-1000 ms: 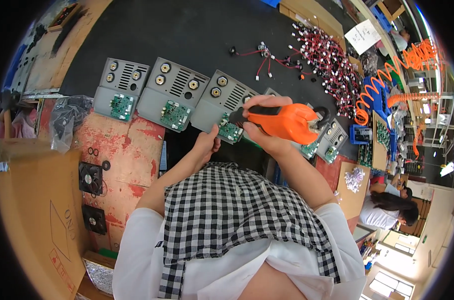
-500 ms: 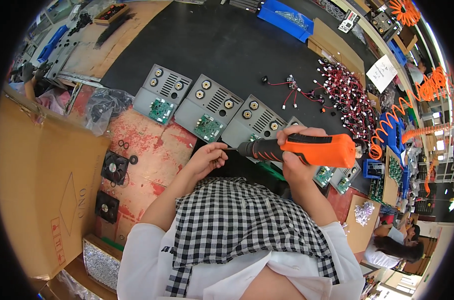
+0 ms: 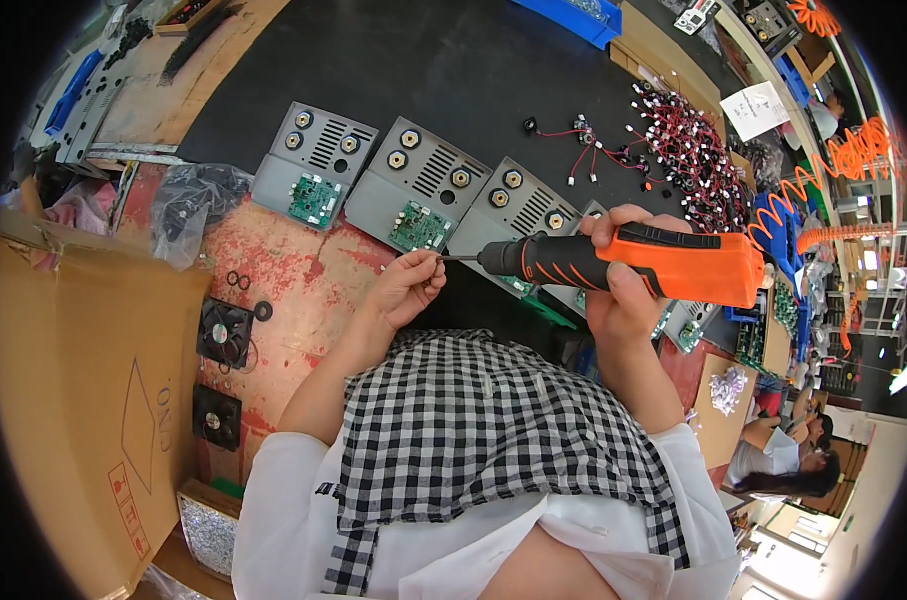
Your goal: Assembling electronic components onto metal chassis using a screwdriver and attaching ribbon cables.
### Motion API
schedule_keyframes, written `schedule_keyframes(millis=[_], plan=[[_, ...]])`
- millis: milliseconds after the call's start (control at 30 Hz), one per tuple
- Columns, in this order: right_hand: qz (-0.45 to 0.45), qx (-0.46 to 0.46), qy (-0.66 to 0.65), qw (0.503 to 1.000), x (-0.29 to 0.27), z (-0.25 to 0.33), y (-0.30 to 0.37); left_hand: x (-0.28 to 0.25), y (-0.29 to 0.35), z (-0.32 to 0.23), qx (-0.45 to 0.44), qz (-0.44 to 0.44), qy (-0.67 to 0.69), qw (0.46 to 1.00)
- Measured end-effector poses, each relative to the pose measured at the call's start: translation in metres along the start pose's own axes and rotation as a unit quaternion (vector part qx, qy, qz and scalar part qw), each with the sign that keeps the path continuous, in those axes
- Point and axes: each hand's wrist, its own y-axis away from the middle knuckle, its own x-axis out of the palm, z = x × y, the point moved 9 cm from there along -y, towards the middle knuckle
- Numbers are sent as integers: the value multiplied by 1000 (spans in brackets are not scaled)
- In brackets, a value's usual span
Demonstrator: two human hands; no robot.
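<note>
An orange and black electric screwdriver point(image 3: 623, 262) lies level in my right hand point(image 3: 623, 290), which is wrapped round its body. Its thin bit points left, toward my left hand point(image 3: 405, 288). The fingertips of that hand are pinched together at the bit's tip; anything small between them is too tiny to make out. Just beyond both hands stands a slanting row of grey metal panels point(image 3: 381, 182) with vent slots, brass-coloured round fittings and green circuit boards point(image 3: 419, 228). The screwdriver and my right hand partly cover the panels at the right.
Red and black wires with white connectors point(image 3: 688, 150) are heaped at the right, near a blue bin point(image 3: 583, 18). Black fans point(image 3: 225, 332) lie on the worn red surface at left, beside a large cardboard box point(image 3: 93, 400). Orange coiled hoses point(image 3: 823, 190) hang at right. Other people sit nearby.
The screwdriver and my right hand have moved a little up and right. My left hand has risen slightly, still at the bit's tip. The whole view has shifted somewhat.
</note>
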Motion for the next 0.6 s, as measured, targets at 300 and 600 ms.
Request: schedule_keyframes(millis=[300,600], plan=[[24,16,-4,1000,2,-4,1,2,4,6,-45,-3,-35,998],[101,-1,44,994,11,-4,4,2,8,12,-73,0,-76,994]])
